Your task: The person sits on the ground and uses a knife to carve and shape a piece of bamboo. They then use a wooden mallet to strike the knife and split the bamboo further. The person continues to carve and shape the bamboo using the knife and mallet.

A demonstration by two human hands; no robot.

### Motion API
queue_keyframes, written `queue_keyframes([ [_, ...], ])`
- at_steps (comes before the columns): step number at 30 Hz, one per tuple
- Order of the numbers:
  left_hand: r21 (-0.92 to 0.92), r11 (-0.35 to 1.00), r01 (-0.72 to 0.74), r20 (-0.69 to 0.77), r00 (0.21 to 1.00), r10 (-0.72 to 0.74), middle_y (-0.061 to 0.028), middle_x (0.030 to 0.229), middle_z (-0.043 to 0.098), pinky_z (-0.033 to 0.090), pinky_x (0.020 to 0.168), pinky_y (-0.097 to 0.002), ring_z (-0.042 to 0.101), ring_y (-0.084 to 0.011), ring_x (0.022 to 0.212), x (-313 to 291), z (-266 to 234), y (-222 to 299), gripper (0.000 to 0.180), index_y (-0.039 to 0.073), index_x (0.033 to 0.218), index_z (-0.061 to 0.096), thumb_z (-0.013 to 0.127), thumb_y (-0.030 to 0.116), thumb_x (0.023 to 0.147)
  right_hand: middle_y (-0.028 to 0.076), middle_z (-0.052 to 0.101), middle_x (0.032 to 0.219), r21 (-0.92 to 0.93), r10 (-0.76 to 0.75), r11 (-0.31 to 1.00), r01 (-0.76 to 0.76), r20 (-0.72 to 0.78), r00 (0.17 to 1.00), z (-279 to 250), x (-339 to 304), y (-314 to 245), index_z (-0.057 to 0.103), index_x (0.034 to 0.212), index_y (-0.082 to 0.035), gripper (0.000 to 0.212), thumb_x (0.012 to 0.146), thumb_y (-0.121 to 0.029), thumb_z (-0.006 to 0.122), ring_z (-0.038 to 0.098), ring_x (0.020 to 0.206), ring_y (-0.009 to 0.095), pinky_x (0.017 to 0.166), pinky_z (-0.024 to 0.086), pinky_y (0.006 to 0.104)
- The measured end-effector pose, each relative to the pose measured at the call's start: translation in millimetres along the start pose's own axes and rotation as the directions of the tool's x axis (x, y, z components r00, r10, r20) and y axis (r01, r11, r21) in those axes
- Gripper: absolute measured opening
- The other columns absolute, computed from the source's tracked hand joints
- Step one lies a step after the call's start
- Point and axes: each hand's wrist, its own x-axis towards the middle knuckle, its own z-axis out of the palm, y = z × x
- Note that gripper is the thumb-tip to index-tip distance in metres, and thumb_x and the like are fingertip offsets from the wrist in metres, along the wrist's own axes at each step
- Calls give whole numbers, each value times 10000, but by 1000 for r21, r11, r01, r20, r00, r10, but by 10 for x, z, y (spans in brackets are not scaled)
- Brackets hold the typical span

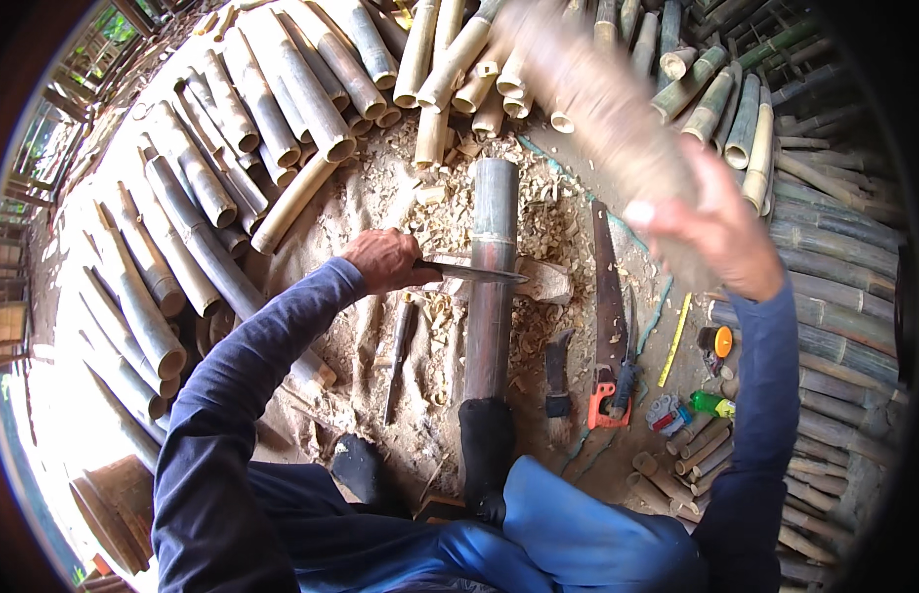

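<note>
My left hand (383, 260) is closed on the handle of a knife (479, 273), whose blade lies crosswise over a bamboo pole (487, 346). The pole points away from me, with a wood block (546, 282) partly under it. A black-socked foot (486, 445) of mine rests at the pole's near end. Raised on the right, my right hand (721, 222) grips a thick wooden club (608, 109). The club is smeared by motion and reaches up toward the far side, apart from the knife.
Cut bamboo tubes (306, 104) lie in piles left, far and right. Wood shavings (445, 212) cover the ground. Left of the pole lies a chisel-like tool (400, 356); to its right are a dark blade (558, 371), an orange-handled saw (610, 395) and a yellow strip (675, 341).
</note>
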Motion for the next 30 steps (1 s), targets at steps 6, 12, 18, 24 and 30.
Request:
queue_keyframes([
  [6, -11, 999, -48, -51, 998, 47, -120, 611, 670, 552, 569, -425, 674, -290, 551, 231, -2, 148, 653, 69, 831, 773, 635, 705, 871, 201, 664, 1025, -329, -161, 941, 83, -219, 962, 873, 34, 1914, 522, 1218, 43, 677, 672, -207, 834, 678, 915, 293, 834, 551, 344],
  [12, -53, 999, 1, 40, 999, 1, -145, 656, 680, 536, 567, -430, 673, -303, 581, 57, 79, -74, 663, 42, 827, 761, 641, 693, 877, 104, 680, 957, -234, 33, 972, -19, 56, 998, -65, 179, 252, 567, 1146, 25, 654, 688, -306, 895, 679, 799, 204, 727, 569, 326],
  [18, -67, 996, -55, 23, 998, 57, -158, 668, 681, 541, 571, -442, 682, -317, 602, 254, -29, 65, 655, 36, 811, 754, 648, 679, 880, 177, 671, 930, -318, -318, 927, 199, -389, 865, 792, 75, 1462, 528, 1163, 22, 562, 755, -239, 815, 696, 759, 266, 676, 591, 372],
  [24, -133, 991, 19, 200, 980, 8, -138, 690, 691, 562, 650, -426, 694, -272, 644, 280, 110, -8, 656, 36, 905, 778, 644, 678, 888, 155, 669, 1003, -221, 4, 975, 7, 52, 999, 320, 126, 1066, 516, 1079, 23, 545, 681, -173, 833, 686, 864, 264, 790, 576, 370],
  [30, -124, 990, 69, 226, 973, -40, -120, 672, 685, 556, 634, -425, 681, -264, 623, 214, 52, 18, 699, 29, 866, 776, 639, 714, 869, 172, 646, 1050, -297, -404, 911, 286, -509, 760, 884, -11, 1141, 500, 1206, 51, 609, 739, -216, 785, 666, 877, 257, 795, 563, 403],
])
